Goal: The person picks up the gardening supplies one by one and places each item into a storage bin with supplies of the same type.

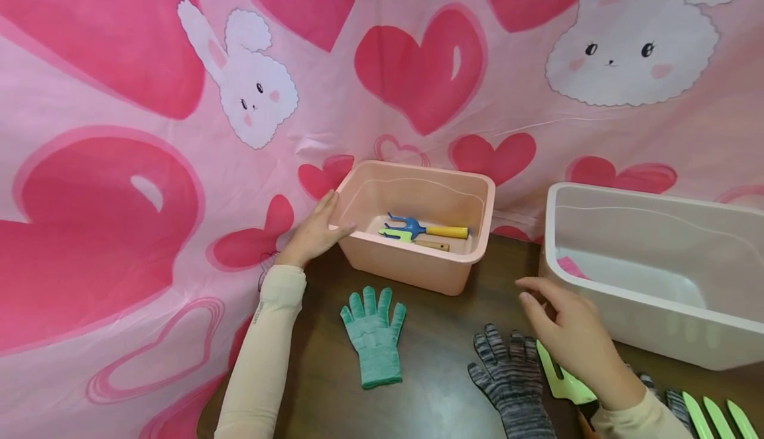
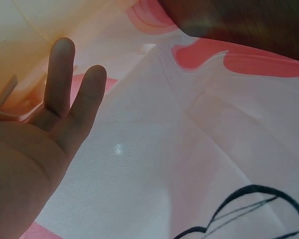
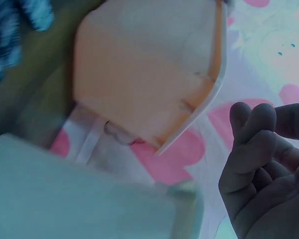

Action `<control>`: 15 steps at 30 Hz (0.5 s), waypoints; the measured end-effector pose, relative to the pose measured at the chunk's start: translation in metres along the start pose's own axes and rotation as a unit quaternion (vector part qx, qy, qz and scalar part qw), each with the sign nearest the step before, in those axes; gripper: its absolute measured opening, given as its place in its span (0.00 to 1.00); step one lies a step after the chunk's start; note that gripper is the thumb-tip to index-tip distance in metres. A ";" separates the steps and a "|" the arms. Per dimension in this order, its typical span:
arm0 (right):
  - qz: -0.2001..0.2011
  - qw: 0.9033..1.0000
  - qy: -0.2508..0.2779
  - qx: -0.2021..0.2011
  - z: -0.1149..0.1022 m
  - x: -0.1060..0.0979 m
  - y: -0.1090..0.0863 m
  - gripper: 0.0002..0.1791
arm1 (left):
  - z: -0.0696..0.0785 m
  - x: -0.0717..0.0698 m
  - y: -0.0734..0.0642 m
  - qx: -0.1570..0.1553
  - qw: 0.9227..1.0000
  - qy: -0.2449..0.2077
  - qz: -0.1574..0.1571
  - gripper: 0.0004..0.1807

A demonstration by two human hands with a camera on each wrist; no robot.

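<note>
My left hand (image 1: 316,230) rests at the left rim of a peach plastic bin (image 1: 412,263), its fingers fairly straight and the thumb by the front edge. Inside that bin lie a blue hand cultivator (image 1: 412,227) with a yellow handle and a small green hand fork (image 1: 396,234) with a wooden handle. Between the two bins hovers my right hand (image 1: 573,333), fingers loosely bent and nothing in them. Below it are a grey-black striped glove (image 1: 513,379) and a larger green garden fork (image 1: 567,386), partly hidden by the hand.
A grey-white bin (image 1: 644,313) stands at the right with a pink item (image 1: 572,267) inside. One green glove (image 1: 376,339) lies flat on the dark table (image 1: 442,366). Green prongs (image 1: 719,418) show at the lower right. A heart-patterned cloth (image 1: 418,67) hangs behind.
</note>
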State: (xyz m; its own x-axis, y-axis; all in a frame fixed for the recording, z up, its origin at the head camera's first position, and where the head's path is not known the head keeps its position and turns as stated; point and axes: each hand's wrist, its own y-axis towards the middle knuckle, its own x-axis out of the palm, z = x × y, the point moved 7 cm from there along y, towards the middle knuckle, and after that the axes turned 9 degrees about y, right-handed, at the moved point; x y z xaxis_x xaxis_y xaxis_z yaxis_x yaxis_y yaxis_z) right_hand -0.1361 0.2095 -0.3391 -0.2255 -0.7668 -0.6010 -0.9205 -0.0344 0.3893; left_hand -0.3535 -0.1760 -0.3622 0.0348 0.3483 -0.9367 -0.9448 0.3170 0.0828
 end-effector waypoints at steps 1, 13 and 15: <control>0.000 1.000 -0.008 0.007 0.003 -0.002 -0.006 0.12 | 0.000 0.000 0.000 -0.002 1.000 -0.002 0.001 0.54; -0.176 0.957 -0.102 0.206 0.078 0.000 -0.072 0.22 | -0.001 0.002 -0.004 0.004 1.000 -0.007 0.011 0.52; -0.212 0.942 -0.101 0.239 0.093 0.007 -0.086 0.24 | -0.001 0.002 -0.004 0.008 1.000 -0.006 0.015 0.52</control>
State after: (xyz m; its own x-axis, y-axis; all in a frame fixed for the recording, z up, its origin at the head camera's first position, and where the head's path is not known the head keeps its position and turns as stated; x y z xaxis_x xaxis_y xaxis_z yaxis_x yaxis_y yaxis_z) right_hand -0.0884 0.2664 -0.4416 0.1822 -0.6097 -0.7714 -0.9692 0.0207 -0.2453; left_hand -0.3495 -0.1777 -0.3644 0.0102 0.3677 -0.9299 -0.9401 0.3205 0.1165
